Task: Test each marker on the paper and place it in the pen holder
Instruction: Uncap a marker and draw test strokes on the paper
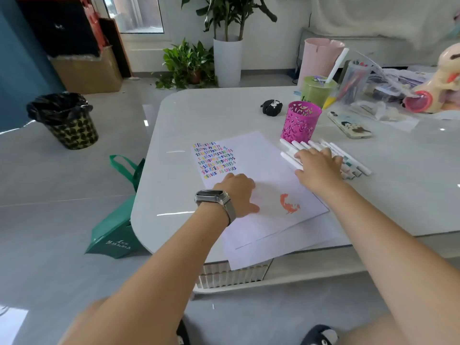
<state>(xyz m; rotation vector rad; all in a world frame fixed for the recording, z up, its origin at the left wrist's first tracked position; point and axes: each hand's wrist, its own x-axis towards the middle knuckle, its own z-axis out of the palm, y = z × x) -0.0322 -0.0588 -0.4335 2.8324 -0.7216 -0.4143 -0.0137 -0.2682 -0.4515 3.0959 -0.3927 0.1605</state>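
A white sheet of paper lies on the white table, with rows of small coloured test marks at its top left and an orange scribble lower down. My left hand, a watch on its wrist, presses flat on the paper beside the scribble. To the right, several white markers lie side by side. My right hand rests on top of them with fingers spread. The pink cut-out pen holder stands just behind the markers; I cannot see inside it.
A phone lies right of the holder. A green drink with a straw, a black case, a clear tub of pens and a toy crowd the table's back right. A bin and green bag sit on the floor at left.
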